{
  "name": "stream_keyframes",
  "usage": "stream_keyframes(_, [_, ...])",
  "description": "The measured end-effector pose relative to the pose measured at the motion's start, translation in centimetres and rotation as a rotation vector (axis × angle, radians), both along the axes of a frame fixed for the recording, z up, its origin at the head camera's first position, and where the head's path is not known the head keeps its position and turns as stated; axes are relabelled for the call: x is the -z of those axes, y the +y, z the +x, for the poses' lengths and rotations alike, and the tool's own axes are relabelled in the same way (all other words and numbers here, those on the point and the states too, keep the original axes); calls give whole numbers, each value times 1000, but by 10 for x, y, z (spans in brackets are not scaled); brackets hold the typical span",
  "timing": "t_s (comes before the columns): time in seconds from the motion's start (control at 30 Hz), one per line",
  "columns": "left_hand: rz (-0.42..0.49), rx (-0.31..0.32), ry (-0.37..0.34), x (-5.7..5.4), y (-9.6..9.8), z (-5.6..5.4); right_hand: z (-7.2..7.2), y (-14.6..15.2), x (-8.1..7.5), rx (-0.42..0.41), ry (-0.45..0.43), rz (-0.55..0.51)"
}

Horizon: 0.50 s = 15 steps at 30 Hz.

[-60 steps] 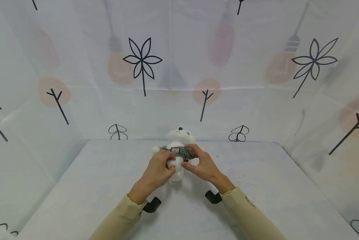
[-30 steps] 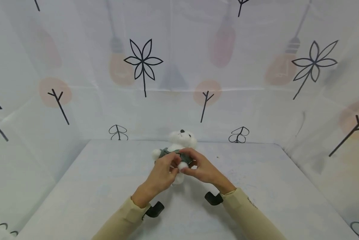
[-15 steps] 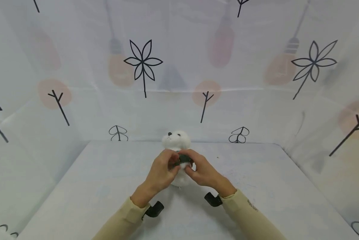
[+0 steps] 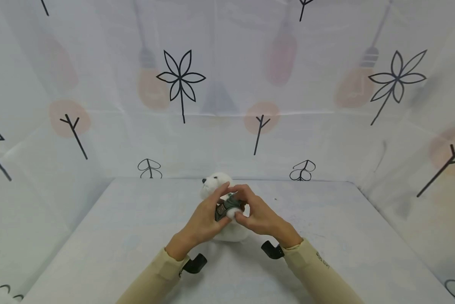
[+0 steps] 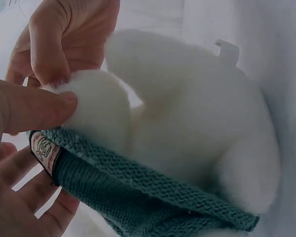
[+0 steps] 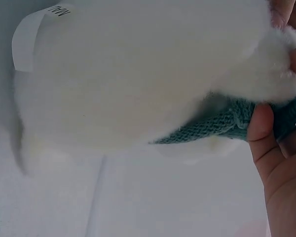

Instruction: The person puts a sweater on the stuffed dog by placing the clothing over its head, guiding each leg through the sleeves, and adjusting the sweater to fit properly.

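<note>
A white plush toy (image 4: 213, 182) with a black nose wears a green knit sweater (image 4: 232, 202). Its head points to the left, and its white lower body (image 4: 231, 233) shows beneath the hands. My left hand (image 4: 200, 215) grips the sweater's edge near the sewn patch (image 5: 45, 150), the thumb lying against a round white paw (image 5: 96, 106). From the other side my right hand (image 4: 263, 215) pinches that paw and the cloth beside it. The hands meet closely in front of the toy and hide part of its middle.
The toy is over a table with a pale cover (image 4: 136, 253). Patterned white cloth (image 4: 219, 139) hangs behind and at both sides. A black wrist mount (image 4: 194, 264) sits under the left cuff, another (image 4: 272, 250) under the right.
The toy has turned from facing up to facing left, its head sinking lower. Both hands have moved in around the sweater and paw; the patch, hidden a moment ago, shows between them again.
</note>
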State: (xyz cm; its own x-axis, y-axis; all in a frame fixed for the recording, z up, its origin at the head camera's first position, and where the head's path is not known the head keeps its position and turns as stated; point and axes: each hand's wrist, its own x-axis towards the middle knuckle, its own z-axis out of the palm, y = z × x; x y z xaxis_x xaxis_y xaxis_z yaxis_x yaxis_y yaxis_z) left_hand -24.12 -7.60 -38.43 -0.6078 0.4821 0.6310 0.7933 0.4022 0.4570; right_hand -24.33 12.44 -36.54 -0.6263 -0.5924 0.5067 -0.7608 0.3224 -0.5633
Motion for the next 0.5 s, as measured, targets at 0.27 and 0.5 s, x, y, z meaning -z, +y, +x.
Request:
stream_keyframes(0.27, [-6,-10,-28,1,1,0,-10,3,12,-56,14,-15])
stream_keyframes(0.5, [-20,-132,31,3,3,0,-14,2,13,-64,83,2])
